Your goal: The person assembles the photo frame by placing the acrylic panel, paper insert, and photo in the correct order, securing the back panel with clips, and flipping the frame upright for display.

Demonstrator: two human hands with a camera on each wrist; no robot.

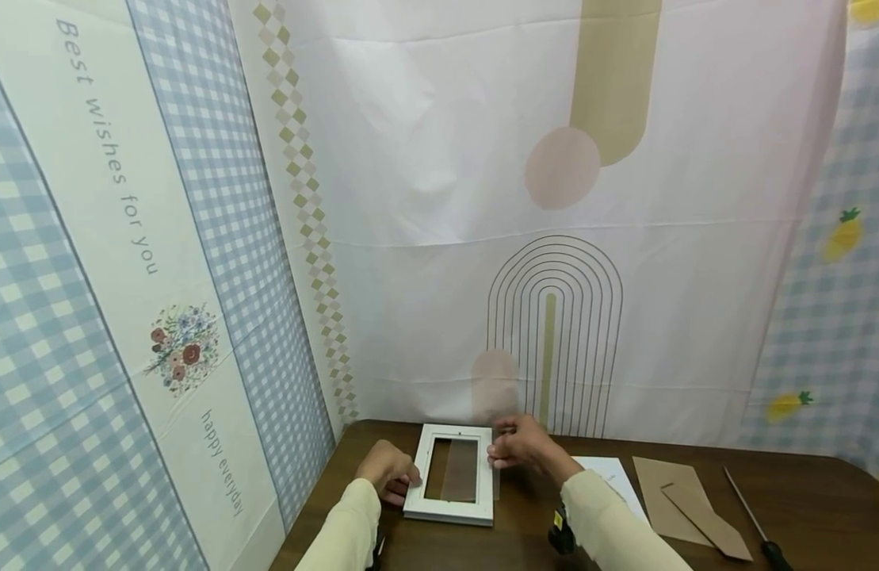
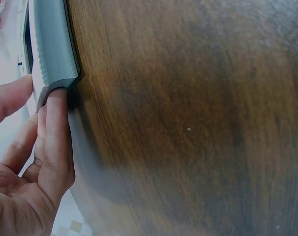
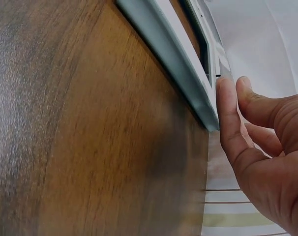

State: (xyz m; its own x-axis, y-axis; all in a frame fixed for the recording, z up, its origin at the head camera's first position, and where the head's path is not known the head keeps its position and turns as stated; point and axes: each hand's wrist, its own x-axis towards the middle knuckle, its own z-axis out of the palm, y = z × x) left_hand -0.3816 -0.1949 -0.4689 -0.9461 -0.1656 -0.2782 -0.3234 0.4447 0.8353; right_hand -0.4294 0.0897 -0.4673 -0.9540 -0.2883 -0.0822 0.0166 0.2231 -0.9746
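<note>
From where I'm standing, the white frame (image 1: 449, 510) is lying flat on the dark wood table (image 1: 525, 547), toward the back edge, left of the other bits. A person in pale yellow sleeves (image 1: 342, 523) has a hand at each side of it.

L hand (image 1: 391, 469) pinches the frame's left side: thumb on the face, a finger tucked against the underside of the rim, others bent close by. R hand (image 1: 528, 446) is at the frame's upper right, fingers bent, an index tip touching the frame's edge. Thumb's near that tip w/ a small gap in the wrist view; can't tell if anything's pinched b/w them.

A clear sheet (image 1: 464, 468) shows thru the right part of the opening, its edge slanting, & a bit sticks out past the frame's right side, just beside the R hand. Can't tell if it's over or under the frame.

Further right on the table: white paper (image 1: 610, 474), partly behind the R sleeve, then a brown board (image 1: 663, 476) w/ a narrow brown strip (image 1: 717, 531) overlapping it, then a screwdriver (image 1: 747, 507), tip to the back, black handle to the front.

Behind hangs a white cloth (image 1: 425, 317) w/ arches; left, a blue-check cloth (image 1: 189, 111) reading "Best wishes for you"; right, another check cloth (image 1: 824, 317) w/ pineapples.
</note>
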